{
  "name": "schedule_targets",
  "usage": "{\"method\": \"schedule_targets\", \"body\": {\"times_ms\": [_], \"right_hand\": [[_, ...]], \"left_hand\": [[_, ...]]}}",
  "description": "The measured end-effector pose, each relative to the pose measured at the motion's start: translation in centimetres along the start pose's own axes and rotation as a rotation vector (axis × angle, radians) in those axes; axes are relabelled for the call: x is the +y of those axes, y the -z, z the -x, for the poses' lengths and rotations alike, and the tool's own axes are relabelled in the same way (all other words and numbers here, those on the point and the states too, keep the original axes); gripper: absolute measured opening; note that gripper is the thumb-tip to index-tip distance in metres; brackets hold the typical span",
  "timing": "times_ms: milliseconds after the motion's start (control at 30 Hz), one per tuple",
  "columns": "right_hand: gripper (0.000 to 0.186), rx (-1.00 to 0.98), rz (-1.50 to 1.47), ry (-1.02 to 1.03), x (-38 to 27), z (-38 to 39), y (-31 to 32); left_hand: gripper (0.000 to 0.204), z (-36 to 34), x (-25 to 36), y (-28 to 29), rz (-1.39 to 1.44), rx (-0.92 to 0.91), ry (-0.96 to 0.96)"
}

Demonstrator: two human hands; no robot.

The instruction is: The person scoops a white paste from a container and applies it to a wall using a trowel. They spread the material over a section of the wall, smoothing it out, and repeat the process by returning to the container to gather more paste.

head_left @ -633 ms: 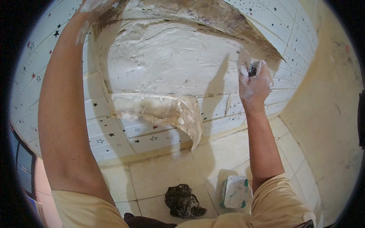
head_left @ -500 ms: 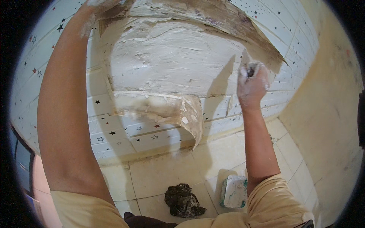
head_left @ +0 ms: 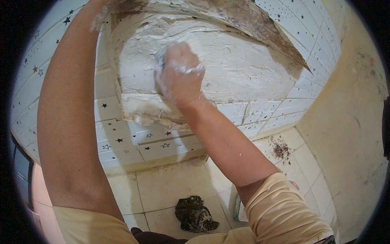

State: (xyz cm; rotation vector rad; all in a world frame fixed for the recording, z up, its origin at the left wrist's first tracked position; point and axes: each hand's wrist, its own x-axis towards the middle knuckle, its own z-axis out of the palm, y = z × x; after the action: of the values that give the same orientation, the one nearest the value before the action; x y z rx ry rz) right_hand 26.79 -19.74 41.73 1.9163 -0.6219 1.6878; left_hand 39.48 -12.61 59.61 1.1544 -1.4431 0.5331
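Note:
My right hand (head_left: 181, 75), smeared white, is closed in a fist around what looks like a putty knife (head_left: 160, 59); motion blurs it and the fingers cover most of it. It is against the left part of a white plastered patch (head_left: 239, 61) on the wall. My left arm reaches up to the torn covering's upper left corner, where my left hand (head_left: 106, 7) is cut off by the top edge, its fingers hidden. A brown-backed upper flap (head_left: 260, 28) of the star-patterned wall covering (head_left: 122, 132) peels away above the patch. Below hangs a lower flap (head_left: 150, 107), partly behind my right forearm.
On the tiled floor (head_left: 170, 179) lie a crumpled dark cloth or bag (head_left: 195, 213) and a pale tray-like container (head_left: 239, 209), mostly behind my right arm. Brown debris (head_left: 280, 150) is scattered near the wall's foot. A yellowish side wall (head_left: 349, 134) stands at the right.
My right hand has swept left across the plaster from the patch's right end. My right forearm now covers part of the lower flap and container. My left arm has barely moved.

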Motion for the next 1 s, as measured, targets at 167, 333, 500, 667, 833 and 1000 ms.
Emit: {"method": "schedule_targets", "body": {"times_ms": [167, 333, 500, 667, 833, 1000], "right_hand": [[0.023, -0.045, -0.247, 0.175, -1.4, -0.1, 4.2], [0.027, -0.067, -0.3, 0.027, -0.7, -2.1, 6.3], [0.035, -0.006, -0.053, -0.094, 5.7, -2.7, 3.6], [0.042, -0.197, 0.264, -0.289, 12.5, -2.5, 8.5], [0.037, -0.208, -0.04, -0.365, 9.5, -2.5, 12.3], [0.037, -0.189, -0.172, -0.14, 2.0, -3.8, 7.4]], "left_hand": [[0.024, 0.1, -0.1, 0.7, -0.031, -0.062, -0.005], [0.023, -0.2, -0.7, 0.7, 0.035, -0.05, 0.026], [0.026, -0.4, 0.2, 0.6, -0.074, -0.047, -0.008], [0.034, -1.2, -0.8, 1.4, -0.085, -0.161, 0.077], [0.039, -1.5, -1.8, 1.8, -0.34, -0.009, -0.135], [0.038, -1.6, -1.8, 1.4, -0.247, -0.082, -0.042]]}}
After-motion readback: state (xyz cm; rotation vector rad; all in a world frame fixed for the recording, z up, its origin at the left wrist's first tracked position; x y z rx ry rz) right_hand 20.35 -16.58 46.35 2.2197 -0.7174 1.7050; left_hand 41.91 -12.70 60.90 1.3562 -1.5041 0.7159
